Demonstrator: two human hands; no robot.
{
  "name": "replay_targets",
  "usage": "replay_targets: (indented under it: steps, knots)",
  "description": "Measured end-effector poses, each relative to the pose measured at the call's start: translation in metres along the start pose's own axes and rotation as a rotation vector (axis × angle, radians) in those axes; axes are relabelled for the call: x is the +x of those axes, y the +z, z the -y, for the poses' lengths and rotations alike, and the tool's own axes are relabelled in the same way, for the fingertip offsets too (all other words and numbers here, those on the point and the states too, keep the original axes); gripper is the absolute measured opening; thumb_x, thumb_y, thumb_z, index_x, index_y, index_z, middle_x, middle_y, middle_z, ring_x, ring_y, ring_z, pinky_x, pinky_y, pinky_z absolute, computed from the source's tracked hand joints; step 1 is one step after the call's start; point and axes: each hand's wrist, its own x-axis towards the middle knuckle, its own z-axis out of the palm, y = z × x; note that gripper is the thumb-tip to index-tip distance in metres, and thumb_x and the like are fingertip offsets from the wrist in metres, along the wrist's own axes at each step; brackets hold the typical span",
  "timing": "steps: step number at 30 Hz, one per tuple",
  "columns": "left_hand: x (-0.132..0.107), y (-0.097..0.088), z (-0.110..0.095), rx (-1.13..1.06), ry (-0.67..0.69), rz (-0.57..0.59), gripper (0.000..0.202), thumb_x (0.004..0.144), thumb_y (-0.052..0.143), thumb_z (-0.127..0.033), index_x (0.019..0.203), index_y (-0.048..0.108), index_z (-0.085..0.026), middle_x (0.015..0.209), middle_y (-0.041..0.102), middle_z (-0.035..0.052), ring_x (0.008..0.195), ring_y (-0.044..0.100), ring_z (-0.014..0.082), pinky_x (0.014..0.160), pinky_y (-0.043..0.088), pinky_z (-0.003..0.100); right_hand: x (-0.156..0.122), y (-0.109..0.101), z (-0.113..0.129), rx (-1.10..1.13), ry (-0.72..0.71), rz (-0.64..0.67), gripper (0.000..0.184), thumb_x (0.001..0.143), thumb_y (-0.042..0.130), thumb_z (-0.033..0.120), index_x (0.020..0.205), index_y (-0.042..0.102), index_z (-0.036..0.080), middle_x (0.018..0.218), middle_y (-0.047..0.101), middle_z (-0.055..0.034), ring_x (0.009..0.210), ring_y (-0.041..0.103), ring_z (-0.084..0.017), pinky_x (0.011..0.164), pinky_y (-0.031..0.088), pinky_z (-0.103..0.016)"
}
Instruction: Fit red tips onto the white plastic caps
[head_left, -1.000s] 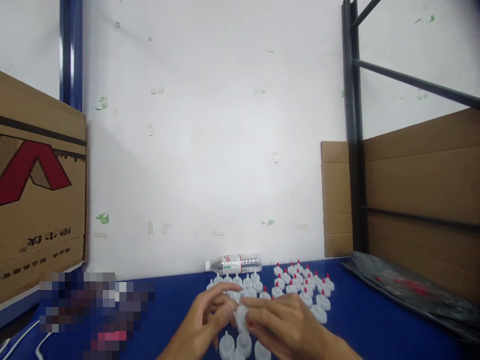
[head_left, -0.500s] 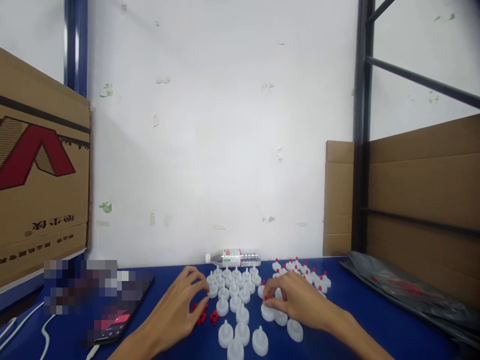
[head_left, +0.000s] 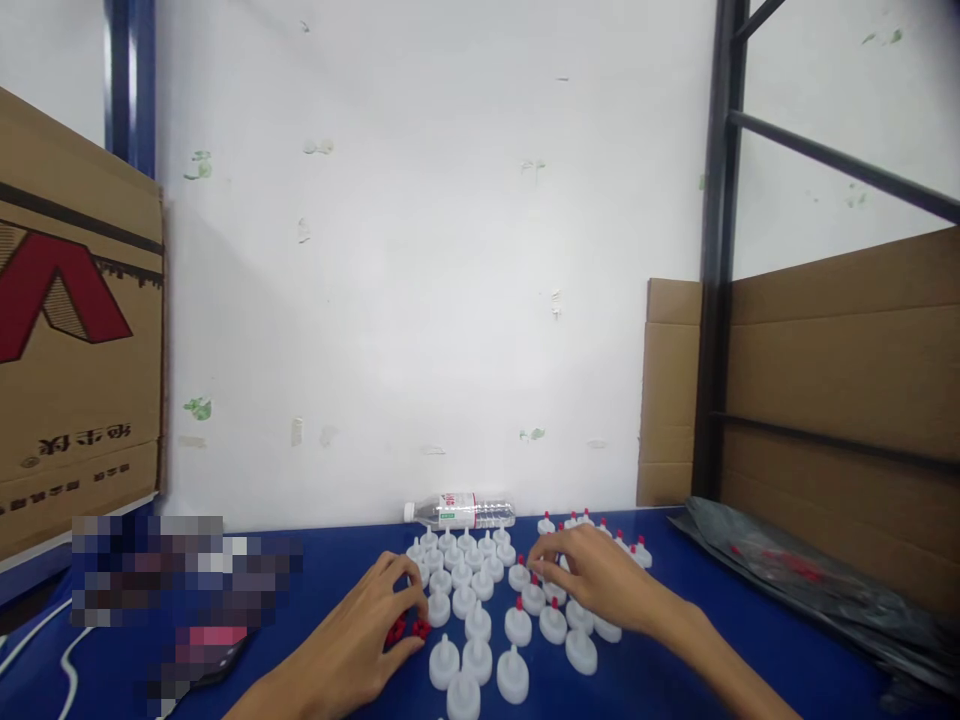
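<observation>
Facing a white wall point(head_left: 420, 300) across blue tabletop point(head_left: 330, 555), left fingers point(head_left: 415, 582) and right fingers point(head_left: 551, 547) stand parted.

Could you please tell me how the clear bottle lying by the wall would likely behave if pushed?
Lying on its side, the rounded bottle would probably roll, perhaps into the white spouted pieces in front. Its ribbed clear plastic may flex somewhat under a squeeze. I can't judge its weight, as any contents are hard to make out.

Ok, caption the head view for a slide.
Left hand by small red caps, right hand by red-tipped white lids, plain white lids between, on a blue table.
</observation>
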Motion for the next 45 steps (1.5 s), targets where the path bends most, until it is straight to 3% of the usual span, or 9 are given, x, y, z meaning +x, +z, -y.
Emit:
replay_targets:
  steps: [3, 7, 12, 14, 22, 29, 35, 39, 45]
  knots:
    - [0.0, 0.006, 0.005, -0.007, 0.037, -0.013, 0.013, 0.091, 0.064, -0.016, 0.097, 0.066, -0.026, 0.119, 0.057, 0.0023, 0.113, 0.053, 0.0225, 0.098, 0.048, 0.035, -0.002, -0.016, -0.006, 0.039, 0.07, 0.052, 0.026, 0.095, 0.057, 0.039, 0.091, 0.077, 0.024, 0.078, 0.078, -0.0005, 0.07, 0.068, -0.017, 0.064, 0.042, -0.025]
    - [0.002, 0.013, 0.008, 0.004, 0.093, -0.058, 0.012, 0.092, 0.062, -0.014, 0.095, 0.065, -0.025, 0.115, 0.059, 0.0027, 0.109, 0.055, 0.0214, 0.093, 0.049, 0.032, -0.009, -0.024, -0.024, 0.192, 0.12, 0.282, 0.021, 0.083, 0.07, 0.035, 0.094, 0.078, 0.02, 0.074, 0.076, -0.0015, 0.058, 0.063, -0.013, 0.053, 0.042, -0.02]
    - [0.004, 0.011, 0.004, 0.023, 0.111, -0.101, 0.015, 0.098, 0.051, -0.013, 0.096, 0.062, -0.024, 0.109, 0.061, 0.0031, 0.104, 0.056, 0.0202, 0.091, 0.047, 0.031, -0.012, -0.012, -0.043, 0.429, 0.291, 0.577, 0.048, 0.062, 0.086, 0.045, 0.1, 0.075, 0.02, 0.079, 0.074, -0.0001, 0.049, 0.058, -0.009, 0.041, 0.045, -0.016]
    - [0.005, 0.008, 0.001, 0.029, 0.11, -0.094, 0.016, 0.099, 0.049, -0.013, 0.097, 0.062, -0.024, 0.106, 0.062, 0.003, 0.102, 0.056, 0.0198, 0.089, 0.047, 0.03, -0.011, -0.006, -0.042, 0.487, 0.318, 0.627, 0.055, 0.053, 0.091, 0.048, 0.099, 0.075, 0.021, 0.077, 0.073, 0.0013, 0.049, 0.059, -0.009, 0.043, 0.048, -0.016]
    - [-0.002, -0.013, 0.003, 0.164, 0.012, -0.058, 0.023, 0.101, 0.044, -0.021, 0.091, 0.065, -0.024, 0.091, 0.067, 0.0029, 0.089, 0.061, 0.0215, 0.08, 0.043, 0.03, -0.012, -0.009, -0.031, 0.448, 0.27, 0.583, 0.039, 0.062, 0.085, 0.037, 0.096, 0.074, 0.021, 0.072, 0.073, 0.0012, 0.049, 0.058, -0.009, 0.041, 0.044, -0.015]
    - [-0.009, -0.022, -0.003, 0.19, -0.144, 0.044, 0.008, 0.087, 0.063, -0.023, 0.091, 0.069, -0.028, 0.082, 0.07, -0.0011, 0.074, 0.064, 0.021, 0.065, 0.035, 0.027, -0.011, -0.001, -0.025, 0.39, 0.228, 0.557, 0.033, 0.065, 0.075, 0.022, 0.099, 0.072, 0.021, 0.071, 0.073, 0.0019, 0.053, 0.063, -0.012, 0.046, 0.046, -0.018]
    - [-0.011, -0.014, -0.002, 0.211, -0.135, 0.086, 0.012, 0.088, 0.061, -0.018, 0.083, 0.067, -0.026, 0.084, 0.072, -0.001, 0.076, 0.066, 0.0212, 0.064, 0.033, 0.027, -0.01, 0.005, -0.023, 0.259, 0.109, 0.459, 0.047, 0.063, 0.087, 0.039, 0.106, 0.074, 0.025, 0.076, 0.074, 0.0023, 0.064, 0.068, -0.017, 0.054, 0.045, -0.021]
    - [-0.011, -0.013, -0.002, 0.19, -0.117, 0.093, 0.014, 0.091, 0.057, -0.018, 0.084, 0.067, -0.025, 0.085, 0.072, -0.0005, 0.075, 0.065, 0.0202, 0.064, 0.034, 0.026, -0.011, 0.009, -0.023, 0.206, 0.053, 0.435, 0.043, 0.068, 0.084, 0.049, 0.103, 0.076, 0.026, 0.078, 0.075, 0.0019, 0.068, 0.069, -0.018, 0.06, 0.046, -0.023]
    - [-0.005, -0.015, -0.015, 0.157, -0.092, -0.002, 0.02, 0.1, 0.046, -0.027, 0.093, 0.065, -0.024, 0.087, 0.071, 0.0, 0.071, 0.064, 0.0178, 0.061, 0.035, 0.026, -0.013, 0.001, -0.013, 0.176, 0.018, 0.377, 0.04, 0.067, 0.086, 0.05, 0.096, 0.078, 0.023, 0.081, 0.073, -0.0004, 0.075, 0.068, -0.019, 0.063, 0.045, -0.024]
